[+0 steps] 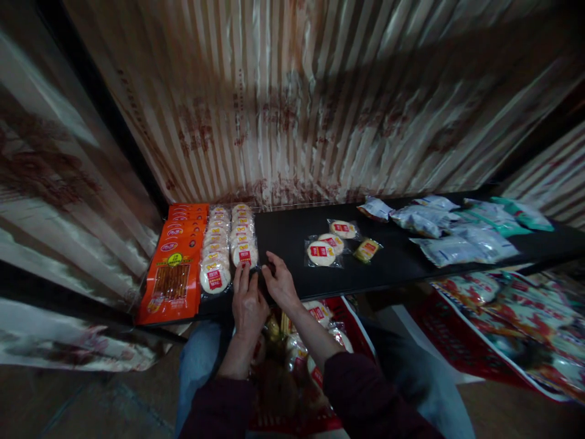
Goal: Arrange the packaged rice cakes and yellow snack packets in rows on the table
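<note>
Orange plastic packets [171, 265] overlap at the left end of the black shelf [278, 222], the foremost close to the front edge, so a brush of a sleeve might slide that one off. Just beside them runs the left row of wrapped round crackers [216, 277], its discs leaning on one another; a sideways knock could fan them out of line. Next comes the right row of crackers [244, 255], where the left hand [249, 302] has its fingertips at the front disc, fingers narrow; whether they grip or only press, one cannot tell. Too hard a push there might ride the slick wrappers over each other. The right hand [280, 283] is just beside that row, thumb and forefinger apart with nothing visible between them; its wrist could catch the shelf's edge. Farther right, three loose crackers [322, 252] lie near a small yellow packet [367, 250], within risk of a stray elbow. Pale pouches [466, 244] sprawl beyond, the nearest liable to slip if the shelf is jolted.
</note>
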### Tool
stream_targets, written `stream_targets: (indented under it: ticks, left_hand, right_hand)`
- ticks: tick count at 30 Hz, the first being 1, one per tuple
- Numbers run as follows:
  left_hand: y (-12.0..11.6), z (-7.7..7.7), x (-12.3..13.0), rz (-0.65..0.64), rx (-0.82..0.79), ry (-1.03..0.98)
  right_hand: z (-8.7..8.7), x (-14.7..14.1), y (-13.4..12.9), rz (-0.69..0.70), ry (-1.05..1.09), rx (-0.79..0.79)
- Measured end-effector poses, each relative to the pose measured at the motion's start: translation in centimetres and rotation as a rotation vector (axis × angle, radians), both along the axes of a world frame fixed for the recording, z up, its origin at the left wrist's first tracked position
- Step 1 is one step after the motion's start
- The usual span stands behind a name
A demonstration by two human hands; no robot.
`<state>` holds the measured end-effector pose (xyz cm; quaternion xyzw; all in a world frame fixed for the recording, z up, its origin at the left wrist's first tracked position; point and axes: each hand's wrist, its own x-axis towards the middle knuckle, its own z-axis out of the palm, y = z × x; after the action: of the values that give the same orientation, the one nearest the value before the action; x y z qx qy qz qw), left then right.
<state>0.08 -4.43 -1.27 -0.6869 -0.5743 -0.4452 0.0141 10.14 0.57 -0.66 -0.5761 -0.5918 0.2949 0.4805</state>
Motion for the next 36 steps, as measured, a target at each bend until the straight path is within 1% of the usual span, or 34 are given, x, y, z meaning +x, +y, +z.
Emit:
stream_targets:
  ticks: [3,7,11,14,16,18,20,23,25,28,31,34,36]
  left_hand:
    - [-0.9,-0.7,0.1,-0.037,0.017,0.053]
    - [-2.8,-1.7,0.5,-0.064,0.017,0.122]
    - [-5.0,-1.9,0.8,-0.092,-0.042,0.202]
    - [-6.7,-1.9,1.0,-0.101,-0.083,0.237]
    - [-7.8,-2.2,1.2,-0.101,-0.103,0.243]
    - [-9.0,-3.2,1.4,-0.111,-0.139,0.226]
    - [-10.2,-4.6,1.9,-0.131,-0.213,0.195]
    - [-11.9,-6.8,2.8,-0.168,-0.402,0.190]
    - [-12.7,-7.6,3.5,-0.201,-0.543,0.210]
    - [-13.3,-7.5,4.2,-0.300,-0.704,0.230]
    - [-13.6,-6.8,4.3,-0.361,-0.765,0.261]
    - [-13.7,-6.4,4.0,-0.362,-0.790,0.263]
    - [-13.9,-6.4,3.7,-0.388,-0.785,0.258]
  right_hand:
    - [0.2,0.7,-1.8,0.056,-0.079,0.040]
    - [0.6,1.4,-4.1,0.136,-0.193,0.121]
    - [0.6,2.0,-6.8,0.189,-0.321,0.172]
    - [0.2,2.3,-9.3,0.223,-0.423,0.203]
    - [-0.2,2.3,-10.9,0.236,-0.477,0.213]
    - [-0.5,2.5,-12.4,0.256,-0.518,0.207]
    - [-0.9,2.7,-13.7,0.274,-0.549,0.178]
    - [-1.9,3.8,-15.7,0.262,-0.568,0.099]
    - [-3.1,4.9,-17.1,0.241,-0.573,0.047]
    - [-5.3,6.8,-18.9,0.217,-0.637,-0.038]
    - [-7.2,8.1,-20.0,0.229,-0.721,-0.120]
    - [-7.8,8.2,-20.4,0.214,-0.717,-0.117]
    - [-7.7,8.0,-20.6,0.144,-0.696,-0.122]
